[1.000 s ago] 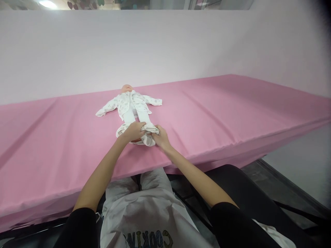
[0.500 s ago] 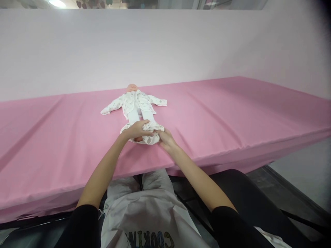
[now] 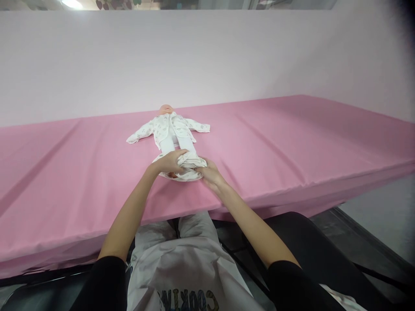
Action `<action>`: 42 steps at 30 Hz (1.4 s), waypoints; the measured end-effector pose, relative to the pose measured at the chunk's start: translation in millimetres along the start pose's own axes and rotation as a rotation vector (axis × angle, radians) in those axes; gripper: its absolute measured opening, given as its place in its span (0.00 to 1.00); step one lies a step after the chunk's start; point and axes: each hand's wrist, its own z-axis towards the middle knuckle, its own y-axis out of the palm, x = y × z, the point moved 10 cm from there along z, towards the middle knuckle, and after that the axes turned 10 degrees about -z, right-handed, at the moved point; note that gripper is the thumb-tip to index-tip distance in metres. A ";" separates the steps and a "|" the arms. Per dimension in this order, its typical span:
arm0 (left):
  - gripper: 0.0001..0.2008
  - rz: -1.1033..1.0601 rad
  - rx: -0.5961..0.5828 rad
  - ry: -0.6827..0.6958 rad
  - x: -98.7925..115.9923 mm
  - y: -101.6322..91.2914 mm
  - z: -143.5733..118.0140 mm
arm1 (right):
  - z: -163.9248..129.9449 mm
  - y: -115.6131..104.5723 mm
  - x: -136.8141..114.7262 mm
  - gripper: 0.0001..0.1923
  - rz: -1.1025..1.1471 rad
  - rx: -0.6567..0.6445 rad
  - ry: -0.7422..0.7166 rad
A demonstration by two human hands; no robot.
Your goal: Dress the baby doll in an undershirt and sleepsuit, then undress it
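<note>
A baby doll [image 3: 166, 109] lies on its back on the pink-covered table, head toward the wall. It wears a white patterned jacket [image 3: 162, 128] with both sleeves spread, and its legs are white. Bunched around the doll's feet are white patterned baby pants [image 3: 192, 160]. My left hand [image 3: 171, 162] is closed on the left part of the bunched cloth, thumb on top. My right hand [image 3: 210, 173] grips the right edge of the same cloth. The fingertips of both hands are partly hidden in the folds, and a bit of the doll's foot shows beneath.
The pink table cover [image 3: 259, 142] stretches to both sides, with its front edge close to my lap. A white wall [image 3: 194, 56] stands behind the table. To my right is a black chair [image 3: 292, 233] with some white cloth [image 3: 343, 298] low beside my sleeve.
The bunched pants have been gathered slightly more around the doll's right-hand foot. My right hand has shifted a little to the right; the doll's body stays in place.
</note>
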 end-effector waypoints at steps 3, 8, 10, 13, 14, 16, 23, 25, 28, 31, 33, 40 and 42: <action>0.31 0.008 -0.043 0.016 2.6 4.8 -0.5 | 4.3 -10.8 3.2 0.31 -0.084 0.090 -0.018; 0.24 -0.016 0.028 0.068 2.5 -4.9 0.7 | 2.6 -16.9 -16.2 0.26 -0.347 0.138 -0.199; 0.18 -0.007 0.052 0.069 0.0 -8.6 1.5 | 0.7 -16.2 -22.3 0.23 -0.398 0.122 -0.247; 0.11 -0.028 0.064 0.041 -6.4 -11.2 2.7 | 0.5 -17.4 -23.9 0.19 -0.387 0.123 -0.257; 0.10 -0.049 0.065 0.037 -8.1 -11.6 3.0 | 1.0 -19.2 -22.9 0.18 -0.381 0.143 -0.248; 0.10 -0.094 0.071 0.040 -10.6 -12.4 3.7 | 2.6 -22.3 -19.4 0.17 -0.377 0.192 -0.226; 0.09 -0.155 0.114 0.058 -16.7 -16.0 7.4 | 8.3 -22.2 -12.6 0.13 -0.378 0.285 -0.159; 0.09 -0.167 0.122 0.064 -17.4 -16.5 8.4 | 9.9 -20.4 -11.7 0.14 -0.348 0.275 -0.108; 0.09 -0.134 0.121 0.082 -15.6 -16.4 8.3 | 11.5 -17.7 -6.5 0.16 -0.259 0.233 -0.004; 0.14 -0.035 0.074 0.110 -9.3 -10.8 6.4 | 12.1 -13.6 -0.7 0.17 -0.136 0.155 0.044; 0.18 0.031 0.045 0.130 -4.2 -6.5 4.1 | 12.2 -11.6 0.6 0.17 -0.069 0.106 0.021; 0.21 0.134 0.037 0.145 1.4 -0.2 1.8 | 13.4 -9.8 2.7 0.17 0.002 -0.007 -0.071; 0.19 0.149 0.088 0.170 2.5 -4.0 2.5 | 13.5 -9.8 0.7 0.19 -0.019 -0.024 -0.092</action>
